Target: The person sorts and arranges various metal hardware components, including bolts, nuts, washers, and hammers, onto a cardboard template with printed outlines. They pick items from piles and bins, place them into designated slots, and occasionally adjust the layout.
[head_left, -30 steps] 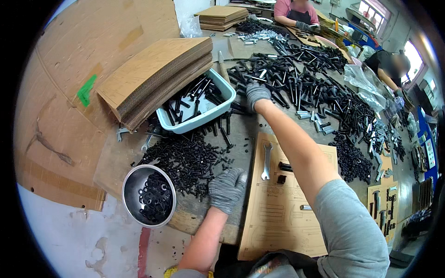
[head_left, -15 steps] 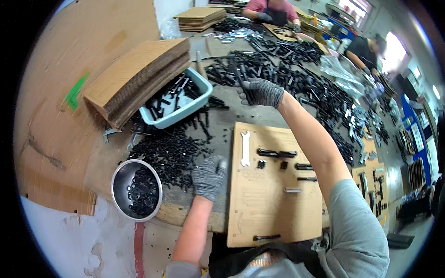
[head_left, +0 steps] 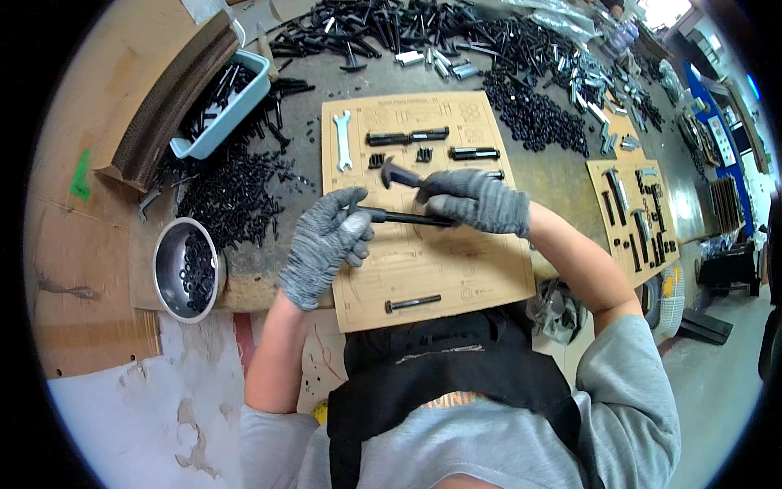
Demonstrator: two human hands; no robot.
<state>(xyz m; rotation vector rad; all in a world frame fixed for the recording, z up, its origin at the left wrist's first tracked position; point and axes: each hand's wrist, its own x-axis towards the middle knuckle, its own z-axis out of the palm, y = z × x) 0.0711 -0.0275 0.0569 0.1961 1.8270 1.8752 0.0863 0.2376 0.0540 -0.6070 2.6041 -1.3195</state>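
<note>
Both my hands wear grey gloves over the cardboard sheet (head_left: 383, 269). My left hand (head_left: 316, 248) is closed, pinching the thicker left end of a long black bolt (head_left: 407, 218). The bolt lies nearly level, its other end running into my right hand (head_left: 481, 200), which is closed round it. From the same right hand a second black bolt with a wide, curved T-shaped head (head_left: 397, 174) sticks out to the left, slightly blurred. On the sheet lie a silver open-ended wrench (head_left: 343, 140), black sleeve-like parts (head_left: 407, 136), small black pieces (head_left: 424, 154) and a single black bolt (head_left: 413, 304).
To the left stand a metal bowl (head_left: 160, 269) of black rings, a heap of small black screws (head_left: 232, 200) and a light-blue bin (head_left: 244, 106). Black bolts (head_left: 391, 24) and nuts (head_left: 533, 114) pile up beyond the sheet. Another filled board (head_left: 599, 183) lies right.
My right hand has come back from the far bolt pile to the sheet with black bolts. My left hand has moved from beside the sheet onto the bolt's end. The view has tilted down.
</note>
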